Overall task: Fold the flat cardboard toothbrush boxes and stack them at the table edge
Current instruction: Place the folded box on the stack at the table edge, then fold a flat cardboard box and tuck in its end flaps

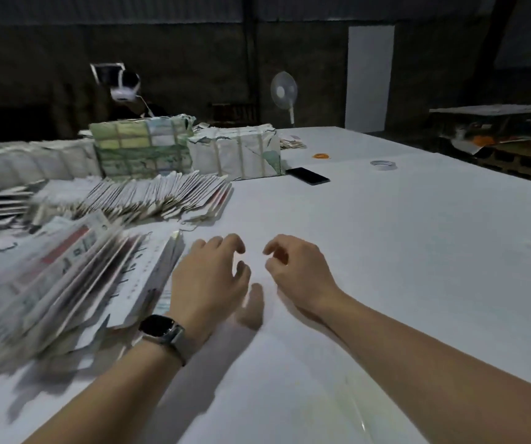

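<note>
The white table [385,251] is smooth and matte, and it serves as the landmark here. Over its near middle, 2 bare hands hover close together, neither holding anything. The left hand [212,280] has its fingers loosely curled and spread, palm down, with a dark square-faced watch [158,328] on a grey band at the wrist. The right hand [296,267] has its fingers bent inward, thumb and forefinger near each other but pinching nothing.

On the table's left side, just beside the left hand, lies a slumped stack of flat cardboard toothbrush boxes [75,283], thin white printed card with red and grey markings, fanned like leaning pages; motion blur smears the print, so the lettering cannot be read. Farther along the left side, a second fanned row of flat boxes [158,197] spreads in overlapping layers.

Behind that row, toward the table's far left edge, stand 2 block-shaped bundles: a green and yellow bundle [142,149] and a pale paper-wrapped bundle [238,152], both bound with tan straps. What they hold is hidden by the wrapping, possibly more card.

Near the far middle of the table lie a glossy black phone [307,176], a whitish tape roll [382,165] and a small orange ring [321,156]. Beyond the table's far edge stands a round white pedestal fan [285,91]
</note>
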Tool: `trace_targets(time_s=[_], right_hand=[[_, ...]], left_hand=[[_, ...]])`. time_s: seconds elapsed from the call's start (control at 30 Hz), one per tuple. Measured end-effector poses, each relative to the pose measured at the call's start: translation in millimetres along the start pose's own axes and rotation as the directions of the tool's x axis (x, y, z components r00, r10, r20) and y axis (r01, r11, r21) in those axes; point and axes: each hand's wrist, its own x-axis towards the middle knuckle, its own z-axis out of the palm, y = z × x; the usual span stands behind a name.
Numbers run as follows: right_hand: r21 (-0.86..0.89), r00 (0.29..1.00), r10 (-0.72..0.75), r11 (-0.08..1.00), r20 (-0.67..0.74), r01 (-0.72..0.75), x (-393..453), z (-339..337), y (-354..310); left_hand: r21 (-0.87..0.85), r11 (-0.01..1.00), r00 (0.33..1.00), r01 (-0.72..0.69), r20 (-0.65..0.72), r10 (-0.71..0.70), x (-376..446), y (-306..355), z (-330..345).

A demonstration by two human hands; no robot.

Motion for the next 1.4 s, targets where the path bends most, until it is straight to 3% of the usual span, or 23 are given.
trace_targets(time_s=[0.1,0.2,0.4,0.53,0.63,0.77,0.87,1.03,1.1,1.2,1.27,1.4], right_hand=[[0.073,0.999,0.044,0.996,-0.005,-0.043,3,2,0],[0.126,0.998,0.064,0.99,0.011,-0.065,5,4,-1],[0.206,0.995,0.104,0.973,0.006,-0.103,6,5,0],[0.209,0.994,0.107,0.972,0.008,-0.106,7,6,2],[0.202,0.994,0.112,0.973,0.017,-0.113,8,5,1],[0.374,0.987,0.155,0.913,0.046,-0.161,6,7,-2],[0.512,0.992,0.093,0.85,0.081,-0.121,6,8,-3],[0.577,0.979,-0.015,0.81,0.203,-0.107,5,10,-5],[0.629,0.973,-0.069,0.773,0.22,-0.087,2,12,-8],[0.693,0.983,-0.051,0.716,0.174,-0.086,-3,16,-11],[0.681,0.986,-0.045,0.728,0.16,-0.078,-4,16,-13],[0.663,0.984,-0.028,0.742,0.174,-0.096,-1,14,-11]], left_hand=[[0.204,0.977,0.984,0.057,0.153,-0.09,3,-17,-2],[0.22,0.97,0.947,0.1,0.277,-0.16,1,-25,1],[0.315,0.947,0.942,-0.063,0.333,-0.048,1,-15,-6],[0.296,0.948,0.98,-0.121,0.189,0.066,0,0,-19],[0.143,0.982,0.991,-0.126,-0.021,0.13,7,-1,-34],[-0.102,0.984,0.932,-0.147,-0.347,0.104,13,-1,-49],[-0.27,0.949,0.913,-0.163,-0.406,0.042,15,1,-47],[-0.357,0.9,0.882,-0.248,-0.468,0.057,15,4,-44],[-0.476,0.856,0.901,-0.2,-0.433,-0.031,17,3,-40],[-0.712,0.701,0.956,0.045,-0.173,-0.238,8,8,-19],[-0.773,0.608,0.959,0.182,0.001,-0.285,1,10,-1],[-0.866,0.418,0.94,0.273,0.148,-0.306,-4,11,18]])
